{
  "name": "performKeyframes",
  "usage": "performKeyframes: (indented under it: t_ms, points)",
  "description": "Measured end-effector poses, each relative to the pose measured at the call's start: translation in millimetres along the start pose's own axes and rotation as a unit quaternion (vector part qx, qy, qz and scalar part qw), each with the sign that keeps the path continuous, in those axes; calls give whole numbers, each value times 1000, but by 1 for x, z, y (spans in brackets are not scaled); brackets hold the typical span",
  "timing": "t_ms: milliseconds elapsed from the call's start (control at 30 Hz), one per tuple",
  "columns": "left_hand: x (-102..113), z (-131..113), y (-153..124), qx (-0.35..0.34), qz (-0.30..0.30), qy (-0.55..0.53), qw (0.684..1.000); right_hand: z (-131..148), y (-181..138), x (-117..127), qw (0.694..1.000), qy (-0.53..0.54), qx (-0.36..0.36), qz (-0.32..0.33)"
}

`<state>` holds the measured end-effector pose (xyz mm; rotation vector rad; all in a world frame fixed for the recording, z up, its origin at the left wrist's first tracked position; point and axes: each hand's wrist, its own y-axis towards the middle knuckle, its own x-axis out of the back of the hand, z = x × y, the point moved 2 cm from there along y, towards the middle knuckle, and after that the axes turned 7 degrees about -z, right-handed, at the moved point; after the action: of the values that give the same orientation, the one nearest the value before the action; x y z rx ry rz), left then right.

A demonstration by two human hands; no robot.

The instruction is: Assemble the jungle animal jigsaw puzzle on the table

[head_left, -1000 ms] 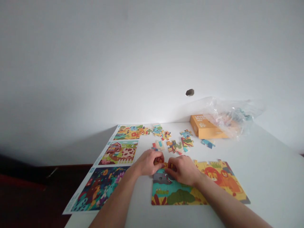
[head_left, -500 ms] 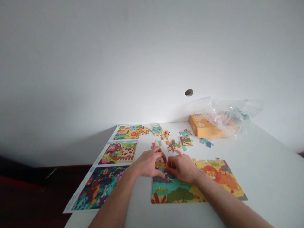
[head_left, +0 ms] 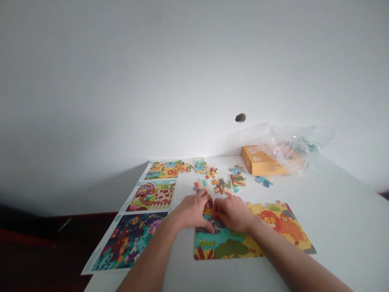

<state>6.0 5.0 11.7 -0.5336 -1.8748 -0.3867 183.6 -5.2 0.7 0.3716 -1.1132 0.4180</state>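
Note:
In the head view a partly joined jigsaw puzzle [head_left: 231,248] lies flat on the white table, with lions on its right and a green bush at its lower middle. My left hand [head_left: 194,210] is curved over the puzzle's upper left, thumb low and fingertips high, around a yellow-orange puzzle piece [head_left: 207,211]. Against the same piece, from the right, press the curled fingers of my right hand [head_left: 233,211]. Its fingertips are partly hidden. Several loose pieces [head_left: 219,185] lie just beyond both hands.
A printed picture sheet [head_left: 105,243] with three scenes lies along the table's left side. At the back right stands an orange puzzle box [head_left: 267,167], with a clear plastic bag [head_left: 296,142] on it. One blue piece [head_left: 263,181] lies before the box. The wall [head_left: 194,101] rises behind.
My left thumb has slid slightly to the right and down over the puzzle. Both hands stay at the same upper-left spot, and the camera view has shifted a little.

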Motion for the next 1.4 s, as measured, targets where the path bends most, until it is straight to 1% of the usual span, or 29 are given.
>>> performKeyframes:
  t_ms: [233,433,633,867,967,1167,1400]
  points:
    - [-3,4,3,21,-10,-9,1000,1,0,0,1000,-15,7,-2]
    - [-4,6,4,29,-16,-34,999,0,0,4,999,-31,-22,0]
    - [-6,12,7,26,-33,-53,998,-5,1,5,999,-34,-40,-1]
    - [-5,15,7,43,-32,-41,998,-10,1,7,997,-31,-65,-3]
    - [-5,16,6,51,-35,-40,997,-12,1,9,997,-24,-66,-10]
    - [-5,18,6,44,-52,-52,996,-12,1,11,998,-17,-64,-22]
    - [-1,14,4,42,-75,-60,995,-10,0,12,997,-26,-66,-14]
